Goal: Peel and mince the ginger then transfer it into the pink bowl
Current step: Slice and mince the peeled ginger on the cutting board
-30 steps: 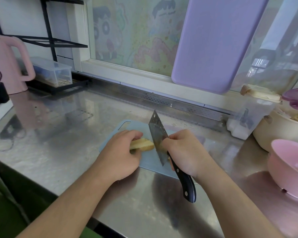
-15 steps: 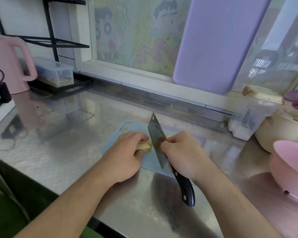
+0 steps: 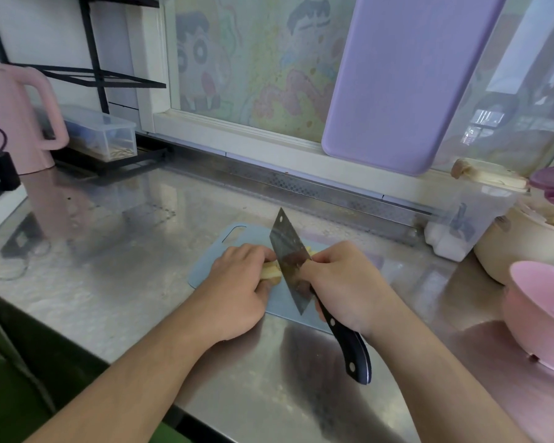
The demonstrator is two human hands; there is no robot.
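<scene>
A pale yellow piece of ginger (image 3: 271, 272) lies on a small blue cutting board (image 3: 234, 239) on the steel counter. My left hand (image 3: 237, 282) holds the ginger down with curled fingers; most of the ginger is hidden under them. My right hand (image 3: 343, 282) grips a cleaver (image 3: 288, 254) where the blade meets its black riveted handle, with the blade standing edge-down against the ginger's right end. A bit of yellow ginger shows just behind the blade. The pink bowl (image 3: 544, 314) stands at the right edge of the counter.
A cream pot (image 3: 506, 247) with a purple lid and a clear lidded container (image 3: 470, 219) stand behind the pink bowl. A purple cutting board (image 3: 403, 78) leans on the window. At far left are a pink kettle (image 3: 10, 119), a black rack and a clear box (image 3: 100, 135).
The cleaver has shifted left along the ginger towards my left hand, and less of the ginger shows between hand and blade. Both hands keep their grips.
</scene>
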